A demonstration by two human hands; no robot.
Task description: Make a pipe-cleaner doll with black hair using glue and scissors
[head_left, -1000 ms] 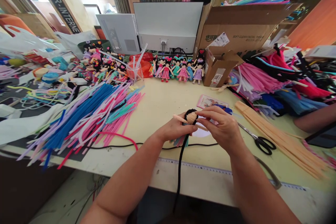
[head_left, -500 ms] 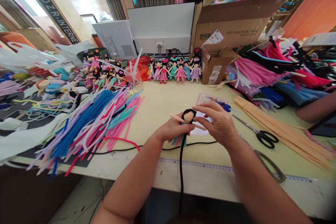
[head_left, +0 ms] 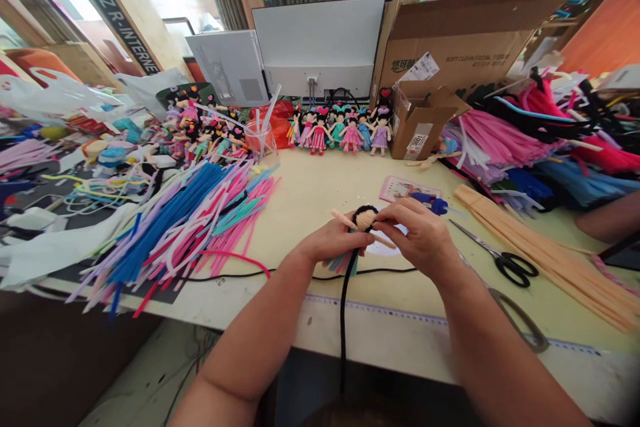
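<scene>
A small pipe-cleaner doll (head_left: 365,219) with a beige head, black edging round it and beige arms is held over the table. My left hand (head_left: 337,239) is closed around its body, thumb across the front. My right hand (head_left: 417,230) pinches the black edging at the right side of the head; the fingertips hide the exact spot. A long black pipe cleaner (head_left: 343,320) hangs from the doll past the table's front edge. Blue-green and pink strands (head_left: 337,265) show beneath my left hand.
Loose coloured pipe cleaners (head_left: 165,227) lie left; a beige bundle (head_left: 540,253), black-handled scissors (head_left: 515,267) and a grey-handled tool (head_left: 525,327) lie right. Finished dolls (head_left: 345,130) stand before a monitor (head_left: 320,40) and cardboard boxes (head_left: 425,123). A ruler strip (head_left: 375,307) runs along the front.
My right fingers have drawn together into a pinch at the head's right edge. The doll's head has tilted a little, and the whole view has shifted slightly.
</scene>
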